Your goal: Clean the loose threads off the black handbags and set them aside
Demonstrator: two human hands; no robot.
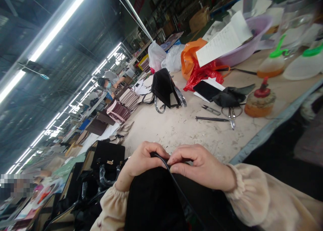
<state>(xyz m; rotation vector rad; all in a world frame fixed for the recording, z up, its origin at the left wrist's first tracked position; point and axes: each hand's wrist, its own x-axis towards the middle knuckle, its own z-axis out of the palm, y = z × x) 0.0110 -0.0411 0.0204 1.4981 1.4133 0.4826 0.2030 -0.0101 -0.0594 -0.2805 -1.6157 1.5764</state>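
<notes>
A black bag (151, 200) fills the bottom of the view, close to my body, with a thin black strip (181, 192) running along its edge. My left hand (147, 158) is closed on the upper end of this strip, thumb against fingers. From the other side, my right hand (199, 163) pinches the same edge, its fingertips almost touching those of my left. The lower part of the bag runs out of view.
On the table (156, 130) lie thread snips (211, 110), a black pen-like tool (212, 119), scissors (231, 118) and a phone (207, 90). A glue bottle (261, 101) stands right. Finished black bags (109, 157) crowd the left; another bag (164, 88) sits farther back.
</notes>
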